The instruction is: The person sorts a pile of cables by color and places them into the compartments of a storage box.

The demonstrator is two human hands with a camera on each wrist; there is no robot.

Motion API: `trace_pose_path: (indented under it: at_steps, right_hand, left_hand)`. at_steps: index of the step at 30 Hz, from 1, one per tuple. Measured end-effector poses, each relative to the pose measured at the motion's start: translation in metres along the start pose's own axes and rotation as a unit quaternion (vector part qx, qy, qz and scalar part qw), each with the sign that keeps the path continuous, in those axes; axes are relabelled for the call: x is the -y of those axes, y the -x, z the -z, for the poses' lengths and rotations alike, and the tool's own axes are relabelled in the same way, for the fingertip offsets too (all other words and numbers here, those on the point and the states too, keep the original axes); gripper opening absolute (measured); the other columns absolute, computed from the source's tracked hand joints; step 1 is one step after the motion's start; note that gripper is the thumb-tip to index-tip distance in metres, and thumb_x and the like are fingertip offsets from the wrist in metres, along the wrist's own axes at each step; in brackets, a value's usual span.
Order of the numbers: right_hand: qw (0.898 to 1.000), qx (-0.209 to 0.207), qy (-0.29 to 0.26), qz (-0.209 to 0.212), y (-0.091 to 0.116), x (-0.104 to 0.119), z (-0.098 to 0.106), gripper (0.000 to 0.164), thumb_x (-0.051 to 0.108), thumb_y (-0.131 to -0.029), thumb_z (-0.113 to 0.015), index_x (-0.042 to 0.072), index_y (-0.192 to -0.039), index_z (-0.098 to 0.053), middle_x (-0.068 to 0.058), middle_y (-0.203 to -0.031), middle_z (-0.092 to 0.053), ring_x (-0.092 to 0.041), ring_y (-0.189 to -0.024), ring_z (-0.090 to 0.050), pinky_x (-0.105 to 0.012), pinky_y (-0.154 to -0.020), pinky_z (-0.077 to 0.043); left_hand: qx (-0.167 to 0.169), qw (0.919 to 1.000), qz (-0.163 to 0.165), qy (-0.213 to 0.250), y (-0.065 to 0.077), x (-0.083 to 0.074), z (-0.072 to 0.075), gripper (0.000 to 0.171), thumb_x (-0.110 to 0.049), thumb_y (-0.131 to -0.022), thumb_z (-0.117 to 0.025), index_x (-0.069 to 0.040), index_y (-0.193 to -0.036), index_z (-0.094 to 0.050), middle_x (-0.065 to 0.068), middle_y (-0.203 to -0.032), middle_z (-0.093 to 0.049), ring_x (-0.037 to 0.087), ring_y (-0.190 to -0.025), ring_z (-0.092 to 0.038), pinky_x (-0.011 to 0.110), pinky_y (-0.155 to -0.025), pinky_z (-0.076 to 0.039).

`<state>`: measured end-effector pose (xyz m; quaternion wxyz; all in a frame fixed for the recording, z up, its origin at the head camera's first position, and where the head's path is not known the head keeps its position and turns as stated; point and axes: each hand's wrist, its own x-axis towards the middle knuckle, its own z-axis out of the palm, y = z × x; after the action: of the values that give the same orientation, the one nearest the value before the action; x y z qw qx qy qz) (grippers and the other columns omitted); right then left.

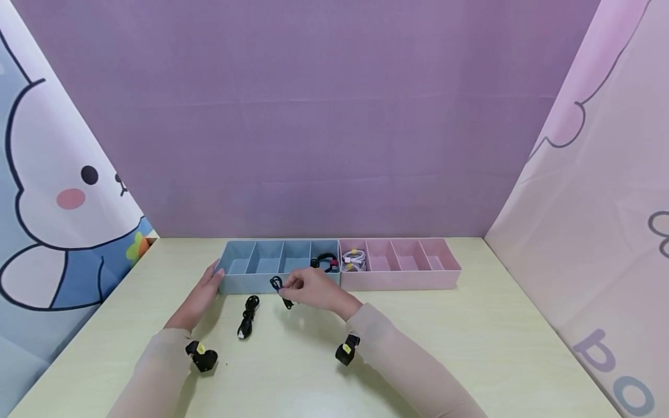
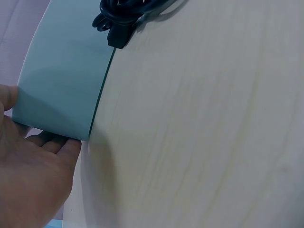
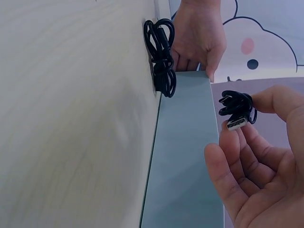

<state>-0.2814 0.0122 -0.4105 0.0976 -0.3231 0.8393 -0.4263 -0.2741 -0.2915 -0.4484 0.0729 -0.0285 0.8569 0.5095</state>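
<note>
My right hand (image 1: 317,288) pinches a small coiled black USB cable (image 3: 236,105) between thumb and index finger; its metal plug points outward in the right wrist view. This cable is in front of the blue divided box (image 1: 251,284). At the box's left end, my left hand (image 1: 201,295) grips the wall, with the thumb at the top edge and the fingers against the end. Between the hands, a second bundled black cable (image 1: 248,317) lies on the table in front of the box.
Inside the blue box's rightmost compartment is a black cable (image 1: 326,257) with a red part. A pink divided box (image 1: 399,283) adjoins it on the right, with white cables (image 1: 355,260) in its leftmost compartment. Behind the table (image 1: 292,377) hangs a purple cloth (image 1: 324,128).
</note>
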Motion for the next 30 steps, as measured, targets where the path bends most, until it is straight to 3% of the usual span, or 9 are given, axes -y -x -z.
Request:
trace_pose_path:
  at_steps: [30]
  right_hand:
    - [0.998, -0.060, 0.030, 0.005, 0.004, -0.010, 0.024, 0.017, 0.033, -0.094, -0.071, 0.018, -0.099, -0.074, 0.009, -0.089, -0.066, -0.009, -0.080, -0.061, -0.027, -0.067, -0.053]
  left_hand:
    - [-0.003, 1.0000, 0.002, -0.008, 0.003, -0.002, -0.001, 0.071, -0.054, -0.108, -0.017, -0.015, -0.160, 0.013, 0.023, -0.164, 0.012, 0.047, -0.147, 0.013, 0.072, -0.112, 0.004]
